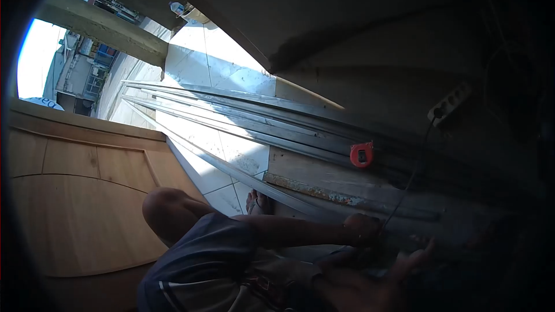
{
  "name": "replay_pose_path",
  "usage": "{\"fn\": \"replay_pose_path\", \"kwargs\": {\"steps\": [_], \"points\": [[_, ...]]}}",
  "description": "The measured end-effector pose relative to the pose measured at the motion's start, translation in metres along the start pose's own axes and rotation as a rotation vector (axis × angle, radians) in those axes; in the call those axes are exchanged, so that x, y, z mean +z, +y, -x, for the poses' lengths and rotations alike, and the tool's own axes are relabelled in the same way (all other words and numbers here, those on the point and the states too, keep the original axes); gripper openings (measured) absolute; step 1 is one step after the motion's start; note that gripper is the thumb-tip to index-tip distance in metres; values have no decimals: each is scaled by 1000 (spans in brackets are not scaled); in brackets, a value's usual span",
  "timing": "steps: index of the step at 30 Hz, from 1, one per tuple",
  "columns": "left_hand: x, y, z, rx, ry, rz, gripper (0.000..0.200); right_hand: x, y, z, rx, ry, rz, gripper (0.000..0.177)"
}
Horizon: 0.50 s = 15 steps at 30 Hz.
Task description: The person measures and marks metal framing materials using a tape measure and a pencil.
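Several long metal bars run from far left towards near right, a red tape measure lying on them; the left hand looks curled beside a dark cable — its grip cannot be told; the right hand, nearer, extends one digit — shadow hides anything held.

A long, thin metal bar crosses pale tiles.
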<state>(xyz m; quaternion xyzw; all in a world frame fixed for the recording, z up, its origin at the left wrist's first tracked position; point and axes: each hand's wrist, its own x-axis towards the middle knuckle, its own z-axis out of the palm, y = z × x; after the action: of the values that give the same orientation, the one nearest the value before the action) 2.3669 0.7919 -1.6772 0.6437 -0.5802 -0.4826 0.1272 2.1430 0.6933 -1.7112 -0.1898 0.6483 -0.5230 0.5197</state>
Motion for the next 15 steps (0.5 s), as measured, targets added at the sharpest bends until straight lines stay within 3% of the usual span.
{"fn": "replay_pose_path", "kwargs": {"steps": [2, 4, 5, 7, 9, 11, 15], "points": [[-17, -19, 7, 3, 61, 13, 61, -9, -7, -35, 198, 81, 134, 36], [-55, -52, 43, 69, -102, 18, 74, -23, -22, -53, 140, -40, 57, 55], [-64, -84, 60, 3, -181, -63, 81, -30, -26, -61, 89, -69, 80, 56], [-82, -151, 113, -19, -175, -232, 77, -27, -18, -70, 8, -114, 210, 58], [-126, -180, 164, -343, -337, -257, 67, -32, -10, -79, -58, -157, 320, 60], [-150, -210, 211, -414, -281, -250, 58, -36, -2, -86, -106, -194, 402, 63], [-102, -235, 195, -397, -123, -377, 43, -48, 13, -91, -164, -236, 503, 67]]}}
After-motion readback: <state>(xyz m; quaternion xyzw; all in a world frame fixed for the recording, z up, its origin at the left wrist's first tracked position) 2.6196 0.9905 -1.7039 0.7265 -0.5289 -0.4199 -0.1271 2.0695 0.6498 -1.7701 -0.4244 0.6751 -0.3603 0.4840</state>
